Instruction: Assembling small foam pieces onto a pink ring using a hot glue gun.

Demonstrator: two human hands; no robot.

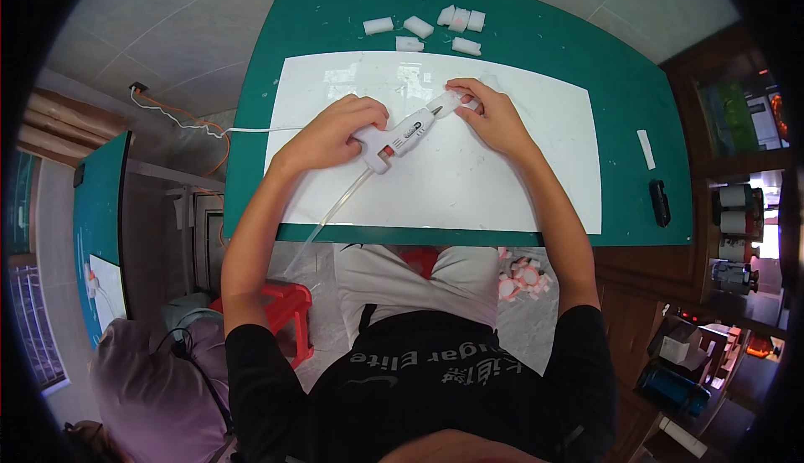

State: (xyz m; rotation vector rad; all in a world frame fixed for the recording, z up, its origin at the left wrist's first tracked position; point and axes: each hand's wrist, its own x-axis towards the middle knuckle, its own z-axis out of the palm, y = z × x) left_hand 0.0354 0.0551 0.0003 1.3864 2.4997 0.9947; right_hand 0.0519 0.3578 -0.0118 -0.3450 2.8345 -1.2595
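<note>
Our left hand (pixel 339 132) wraps its fingers round the glue gun (pixel 406 136), nozzle (pixel 436 110) at the white piece (pixel 447 99) over the sheet (pixel 477 191); our right hand (pixel 496 121) seems to pinch it, partly hidden. Gluing, we reckon; next calls for steady aim.

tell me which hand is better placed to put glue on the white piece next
Left, most likely: the left hand grips the glue gun, its nozzle pointing toward the white piece. The right hand holds that piece, so it seems better placed to steady it.
</note>
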